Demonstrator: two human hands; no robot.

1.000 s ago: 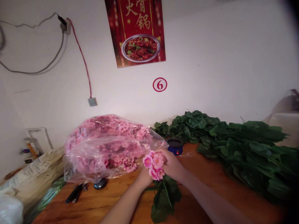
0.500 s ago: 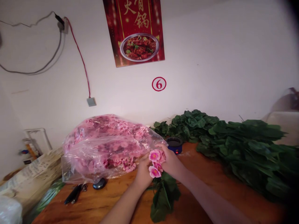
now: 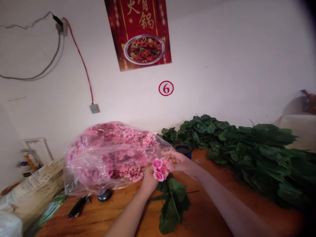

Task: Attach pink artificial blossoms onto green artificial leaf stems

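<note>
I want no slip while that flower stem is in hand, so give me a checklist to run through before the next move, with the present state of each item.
1. Left hand has a grip on the stem just under the pink blossoms: ok.
2. Right hand is at the blossoms with fingers spread, not closed on them: ok.
3. Green leaves of the stem hang free above the wooden table: ok.
4. Small dark pot sits right behind the right hand, close to the wrist: not ok.
5. Bag of pink flowers lies within reach at the left: ok.
6. Whether each blossom is seated firmly on the stem: cannot tell.
</note>
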